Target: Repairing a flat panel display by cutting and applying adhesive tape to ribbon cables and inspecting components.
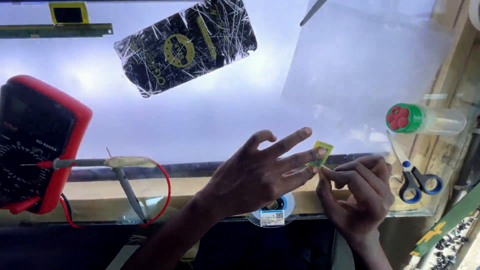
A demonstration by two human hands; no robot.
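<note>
- Near the front edge of the backlit panel (215,115), head view: I see both hands meeting over a small yellow-green tab (321,151).
- Left hand (260,175) has fingers spread wide, fingertips touching the tab's lower-left side.
- Right hand (361,192) is curled narrow, thumb and forefinger pinching the tab from below right.
- Tab sits tilted, between both hands, over the panel's dark lower rim.
- Under the left palm: a solder-wire spool (275,212), partly hidden by the wrist.
- Just right of the right hand: blue-handled scissors (414,177), close but apart.
- Above those, a clear tube w/ green cap (422,119) lying on its side.
- Far left: red multimeter (37,142), w/ probes (117,172) lying across the rim.
- Top centre: black patterned phone back cover (187,45), well apart from the hands.
- Clear plastic sheet (360,65) covers the panel's right part.
</note>
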